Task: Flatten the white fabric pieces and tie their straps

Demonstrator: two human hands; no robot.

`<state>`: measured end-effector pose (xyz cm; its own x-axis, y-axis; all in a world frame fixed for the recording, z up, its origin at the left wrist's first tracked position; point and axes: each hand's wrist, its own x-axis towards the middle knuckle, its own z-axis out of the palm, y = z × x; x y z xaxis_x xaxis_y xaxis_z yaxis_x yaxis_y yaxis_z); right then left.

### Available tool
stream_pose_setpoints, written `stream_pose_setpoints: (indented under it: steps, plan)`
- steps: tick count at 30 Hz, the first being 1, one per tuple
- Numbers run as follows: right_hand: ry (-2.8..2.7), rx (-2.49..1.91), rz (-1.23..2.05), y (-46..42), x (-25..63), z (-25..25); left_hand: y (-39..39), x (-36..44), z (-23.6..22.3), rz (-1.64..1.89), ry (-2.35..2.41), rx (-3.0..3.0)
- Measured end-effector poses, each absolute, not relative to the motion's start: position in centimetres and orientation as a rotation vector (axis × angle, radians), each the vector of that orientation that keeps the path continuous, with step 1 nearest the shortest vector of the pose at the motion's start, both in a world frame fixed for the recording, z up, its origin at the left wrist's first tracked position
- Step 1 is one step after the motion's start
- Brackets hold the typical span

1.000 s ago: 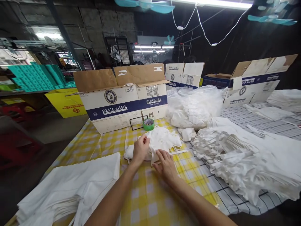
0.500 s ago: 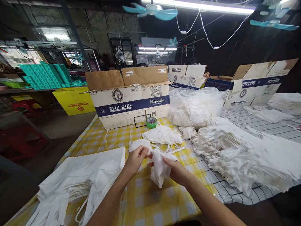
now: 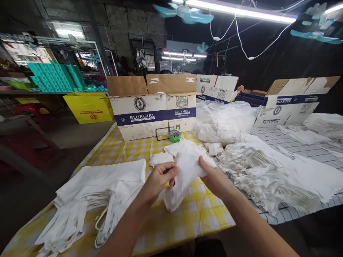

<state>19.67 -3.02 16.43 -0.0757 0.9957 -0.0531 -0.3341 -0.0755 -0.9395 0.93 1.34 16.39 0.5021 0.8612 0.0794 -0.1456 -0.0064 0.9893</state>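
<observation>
Both hands hold one crumpled white cloth bag (image 3: pixel 184 171) above the yellow checked tablecloth (image 3: pixel 187 217). My left hand (image 3: pixel 160 178) pinches its left side with curled fingers. My right hand (image 3: pixel 214 176) grips its right side, thumb on top. Just behind lie more loose white cloth pieces (image 3: pixel 160 158). A flat stack of white bags with hanging straps (image 3: pixel 102 192) lies to the left of my hands.
An open "Blue Girl" carton (image 3: pixel 152 110) stands at the back, a green tape roll (image 3: pixel 174 135) before it. A clear plastic sack of white cloth (image 3: pixel 225 121) and a wide heap of white bags (image 3: pixel 270 175) fill the right. More cartons (image 3: pixel 289 101) stand behind.
Both hands took a white bag from the loose pile and lifted it toward me, off the table. The view has shifted slightly left and nearer.
</observation>
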Motion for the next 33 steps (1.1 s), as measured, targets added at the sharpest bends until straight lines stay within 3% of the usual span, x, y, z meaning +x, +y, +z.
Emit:
stream_pose_setpoints:
  steps: [7,13,19,23,28,33]
  plan:
    - [-1.083,-0.913,1.399,-3.1,20.6,18.8,1.1,-1.1,20.7,1.291,0.642,0.922]
    - [-1.159,-0.976,1.409,-1.6,22.2,17.9,1.9,-2.2,18.1,1.513,0.882,0.597]
    - [-1.420,-1.409,0.950,-0.9,23.6,11.5,0.7,-5.3,11.3,1.353,1.012,0.436]
    - [-1.772,-1.570,0.862,-1.9,22.9,7.6,-1.6,-7.5,9.4,1.164,1.140,0.462]
    - [-1.888,-1.155,1.045,-3.2,18.8,10.4,-4.9,-7.5,12.2,0.656,0.965,0.682]
    - [-1.959,-0.574,1.561,-3.5,14.6,15.1,-4.9,-8.0,18.9,0.487,0.957,1.080]
